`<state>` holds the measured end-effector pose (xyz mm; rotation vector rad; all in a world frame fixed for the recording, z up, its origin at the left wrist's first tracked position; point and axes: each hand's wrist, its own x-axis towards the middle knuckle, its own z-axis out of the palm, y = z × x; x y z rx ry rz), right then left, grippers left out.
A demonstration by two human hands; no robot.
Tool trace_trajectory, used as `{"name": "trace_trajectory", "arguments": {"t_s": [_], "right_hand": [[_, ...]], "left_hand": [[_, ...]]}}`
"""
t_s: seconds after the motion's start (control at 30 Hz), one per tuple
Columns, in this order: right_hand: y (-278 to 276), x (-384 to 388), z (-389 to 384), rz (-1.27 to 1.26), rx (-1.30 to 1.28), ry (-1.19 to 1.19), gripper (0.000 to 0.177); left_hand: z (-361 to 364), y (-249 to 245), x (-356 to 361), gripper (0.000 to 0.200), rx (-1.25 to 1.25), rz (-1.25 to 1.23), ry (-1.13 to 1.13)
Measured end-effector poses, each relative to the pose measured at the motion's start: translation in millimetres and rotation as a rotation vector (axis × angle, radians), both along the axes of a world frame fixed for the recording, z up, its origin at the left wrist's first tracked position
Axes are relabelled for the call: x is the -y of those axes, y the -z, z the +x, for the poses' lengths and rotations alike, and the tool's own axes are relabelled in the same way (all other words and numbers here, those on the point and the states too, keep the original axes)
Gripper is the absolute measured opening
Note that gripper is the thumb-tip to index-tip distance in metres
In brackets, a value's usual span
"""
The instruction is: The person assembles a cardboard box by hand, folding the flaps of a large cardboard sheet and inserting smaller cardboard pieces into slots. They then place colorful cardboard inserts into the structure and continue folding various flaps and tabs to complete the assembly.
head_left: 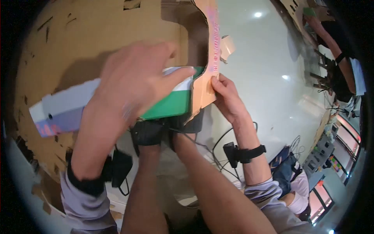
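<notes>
Glossy pale floor with lamp glints fills the background, and a big brown cardboard box takes up the left and top of the view. Across its face lies a long carton, white and lilac at its left end and green and white at its right end, which is tucked behind a cardboard flap with pink print. The left hand, blurred by motion, lies over the middle of the carton with its fingers spread toward the green end. Its thumb is hidden, so I cannot tell whether its grip is closed around the carton or only pressing on it. Below, two bare forearms of another person reach up under the carton. The right hand has a narrow grip, pinching the flap's lower edge. At the far right, another person stands near the furniture.
</notes>
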<state>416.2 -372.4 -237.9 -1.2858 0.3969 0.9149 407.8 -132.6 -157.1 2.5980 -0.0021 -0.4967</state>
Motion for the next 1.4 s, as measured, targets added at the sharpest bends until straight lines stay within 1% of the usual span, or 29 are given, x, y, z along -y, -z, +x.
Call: {"name": "trace_trajectory", "arguments": {"t_s": [0.03, 0.1, 0.17, 0.23, 0.27, 0.33, 0.43, 0.5, 0.53, 0.57, 0.6, 0.63, 0.67, 0.77, 0.8, 0.83, 0.87, 0.9, 0.97, 1.0, 1.03, 1.07, 1.1, 1.13, 1.2, 1.27, 1.3, 1.37, 1.4], "right_hand": [[5, 4, 1, 0.005, -0.002, 0.005, 0.042], [11, 7, 4, 0.008, -0.031, 0.030, 0.040], [15, 6, 8, -0.011, -0.020, 0.054, 0.039], [25, 6, 12, -0.209, 0.056, 0.022, 0.038], [35, 12, 15, -0.246, 0.121, 0.028, 0.036], [13, -2, 27, -0.334, 0.243, 0.001, 0.034], [-8, 1, 38, -0.194, 0.248, 0.014, 0.035], [3, 25, 40, -0.033, 0.162, -0.033, 0.040], [4, 27, 41, -0.050, 0.107, -0.037, 0.040], [8, 26, 39, -0.066, 0.096, 0.075, 0.041], [4, 24, 41, -0.259, 0.434, -0.167, 0.041], [0, 23, 43, -0.512, 0.778, -0.343, 0.041], [0, 31, 46, -0.720, 0.867, -0.442, 0.041], [3, 75, 99, -0.341, 0.305, 0.424, 0.036], [-3, 89, 121, -0.413, 0.398, 0.405, 0.035], [-12, 93, 139, -0.481, 0.484, 0.383, 0.033], [-30, 76, 154, -0.644, 0.609, 0.320, 0.031], [-42, 62, 167, -0.692, 0.739, 0.206, 0.032], [-60, 24, 189, -0.670, 0.786, -0.124, 0.035], [-61, 3, 193, -0.643, 0.795, -0.284, 0.037], [-59, -20, 194, -0.617, 0.769, -0.412, 0.040], [-57, -44, 198, -0.586, 0.751, -0.536, 0.043], [-47, -62, 204, -0.619, 0.803, -0.590, 0.048], [-29, -75, 216, -0.658, 0.866, -0.515, 0.050], [11, -97, 227, -0.746, 0.954, -0.372, 0.052], [18, -124, 219, -0.584, 0.636, -0.158, 0.055], [19, -131, 218, -0.506, 0.486, -0.058, 0.056], [29, -127, 225, -0.543, 0.546, -0.010, 0.055], [36, -120, 227, -0.564, 0.573, 0.017, 0.055]], "left_hand": [[-12, -16, -8, 0.046, -0.003, 0.066, -0.031], [-40, -53, -15, 0.042, -0.357, 0.249, -0.069], [-97, -62, -15, 0.028, -0.318, 0.094, 0.060], [-147, -60, -10, 0.026, -0.264, -0.070, 0.282], [-155, -59, -12, 0.028, -0.297, -0.183, 0.186], [-167, -61, -23, 0.036, -0.332, -0.408, -0.018], [-166, -76, -70, 0.039, -0.341, -0.416, -0.224], [-167, -59, -113, 0.041, -0.241, -0.151, -0.448], [-175, -48, -129, 0.042, -0.238, 0.036, -0.408], [-188, -32, -142, 0.044, -0.242, 0.220, -0.367], [-199, -20, -148, 0.046, -0.255, 0.403, -0.320], [-214, -15, -150, 0.046, -0.269, 0.376, -0.334], [-232, -9, -147, 0.046, -0.286, 0.343, -0.337], [-266, -14, -154, 0.045, -0.377, 0.164, -0.433], [-269, -19, -161, 0.045, -0.416, 0.092, -0.485], [-263, -28, -172, 0.045, -0.451, 0.006, -0.560], [-248, -37, -187, 0.044, -0.479, -0.077, -0.642], [-230, -43, -199, 0.044, -0.508, -0.161, -0.723], [-182, -48, -223, 0.040, -0.231, -0.081, -0.610], [-163, -44, -233, 0.039, -0.050, 0.036, -0.548], [-142, -31, -249, 0.041, -0.006, 0.037, -0.616], [-112, -33, -260, 0.051, -0.043, 0.050, -0.546], [-94, -18, -279, 0.054, -0.005, 0.113, -0.640], [-81, 10, -300, 0.058, 0.035, 0.172, -0.733], [-65, 60, -351, 0.066, 0.022, 0.075, -0.988], [-64, 101, -391, 0.063, 0.094, 0.014, -1.194], [-61, 102, -395, 0.062, 0.136, -0.028, -1.301], [-72, 99, -401, 0.054, 0.112, -0.451, -1.381], [-76, 92, -392, 0.049, 0.070, -0.610, -1.330]]}}
